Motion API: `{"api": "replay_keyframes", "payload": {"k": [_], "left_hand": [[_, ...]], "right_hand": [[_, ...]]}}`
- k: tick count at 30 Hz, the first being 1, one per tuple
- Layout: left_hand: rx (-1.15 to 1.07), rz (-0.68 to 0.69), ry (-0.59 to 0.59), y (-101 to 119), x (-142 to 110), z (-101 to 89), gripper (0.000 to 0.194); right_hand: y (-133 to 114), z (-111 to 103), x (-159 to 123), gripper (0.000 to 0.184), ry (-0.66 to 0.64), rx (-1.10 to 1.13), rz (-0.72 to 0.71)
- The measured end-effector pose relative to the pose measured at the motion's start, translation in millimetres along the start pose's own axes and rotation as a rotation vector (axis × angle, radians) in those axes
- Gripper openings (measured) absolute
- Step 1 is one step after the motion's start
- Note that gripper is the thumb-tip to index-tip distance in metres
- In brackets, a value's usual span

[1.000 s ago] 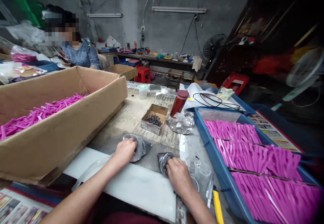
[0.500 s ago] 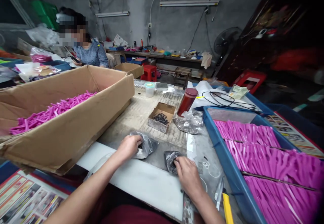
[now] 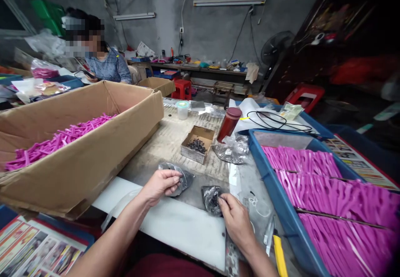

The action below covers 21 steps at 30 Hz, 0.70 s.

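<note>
My left hand (image 3: 163,185) is closed in a pinch above the near side of a clear plastic bag (image 3: 185,180); whatever sits between its fingertips is too small to name. To its right, my right hand (image 3: 235,215) pinches at the mouth of a second bag (image 3: 211,199), which holds small black parts. Its fingertips are over those parts, and I cannot make out what they grip. Beyond both hands stands a small open cardboard box (image 3: 197,145) with a heap of tiny black pieces inside.
A long cardboard box (image 3: 90,156) of magenta strips stands left. At right is a blue bin (image 3: 268,189) with rows of magenta strips. A dark red bottle (image 3: 229,123), a plastic bag of small parts (image 3: 233,152) and a yellow-handled cutter (image 3: 279,254) lie between. A person (image 3: 108,66) sits behind.
My left hand has risen out of its bag, fingertips pinched together. The right hand's fingers have drawn back to the edge of the other bag. The camera view has shifted slightly.
</note>
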<state>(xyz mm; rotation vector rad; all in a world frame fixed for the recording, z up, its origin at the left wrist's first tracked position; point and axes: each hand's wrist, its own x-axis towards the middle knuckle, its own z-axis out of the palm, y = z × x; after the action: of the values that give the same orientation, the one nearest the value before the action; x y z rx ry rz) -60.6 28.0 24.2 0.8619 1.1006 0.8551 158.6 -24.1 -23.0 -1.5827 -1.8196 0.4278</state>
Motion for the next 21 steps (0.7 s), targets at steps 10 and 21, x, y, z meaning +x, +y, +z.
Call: {"api": "replay_keyframes", "payload": {"k": [10, 21], "left_hand": [[-0.021, 0.053, -0.028, -1, 1, 4.9, 0.027], [0.526, 0.202, 0.174, -6, 8, -7.3, 0.016]], "right_hand": [[1, 1, -2, 0.021, -0.006, 0.050, 0.052], [1, 2, -3, 0.022, 0.018, 0.043, 0.040]]}}
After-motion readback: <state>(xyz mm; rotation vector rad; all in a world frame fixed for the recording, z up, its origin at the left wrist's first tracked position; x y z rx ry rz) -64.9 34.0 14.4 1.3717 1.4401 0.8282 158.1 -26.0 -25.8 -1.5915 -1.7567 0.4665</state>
